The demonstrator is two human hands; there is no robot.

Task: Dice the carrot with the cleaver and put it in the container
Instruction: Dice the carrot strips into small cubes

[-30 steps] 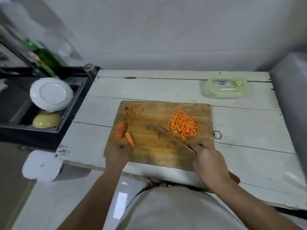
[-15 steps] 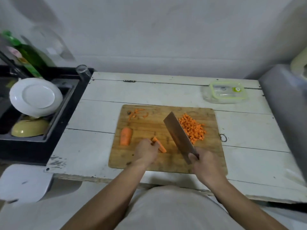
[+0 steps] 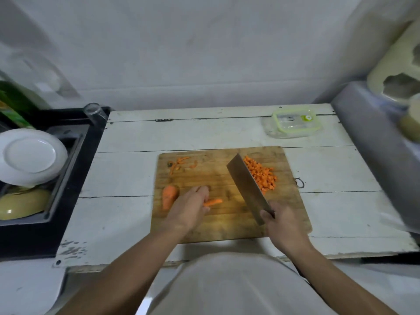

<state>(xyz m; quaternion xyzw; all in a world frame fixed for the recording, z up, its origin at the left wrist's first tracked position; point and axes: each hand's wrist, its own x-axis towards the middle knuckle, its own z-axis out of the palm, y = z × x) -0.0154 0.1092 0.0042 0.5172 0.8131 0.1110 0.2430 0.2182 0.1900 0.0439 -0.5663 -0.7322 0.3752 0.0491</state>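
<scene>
White plank tabletop [image 3: 204, 133] against a pale wall; black sink [image 3: 75, 169] at the left edge.

Board [image 3: 227, 228], wooden, lies mid-tabletop in front of the person.

Right hand [image 3: 285, 226]: grip closed round the cleaver [image 3: 246, 186] handle at the board's near right. Blade slants up and away to the left of that grip, flat side showing, tip raised over the board's middle. Whether the edge touches the wood cannot be told.

Left hand [image 3: 189, 208]: fingers curled, grip pinching a carrot strip [image 3: 213, 202]. The strip pokes out to the right of the fingers, toward the blade, with bare board between the two.

Carrot chunk [image 3: 169, 196], uncut, lies just left of the left grip on the board.

Dice [image 3: 261, 175]: orange heap beyond the right grip, just right of the blade, partly hidden behind it.

Peel scraps [image 3: 179, 164]: a few thin curls beyond the left grip, at the board's far left corner.

Container [image 3: 294, 122]: clear, green-rimmed lid on, at the tabletop's far right, well beyond the right grip and off the board.

Sink side, far left of the left grip: white plate [image 3: 29, 153] propped up, yellow bowl [image 3: 22, 204] under it, a glass [image 3: 94, 112] at the sink's far corner.
</scene>
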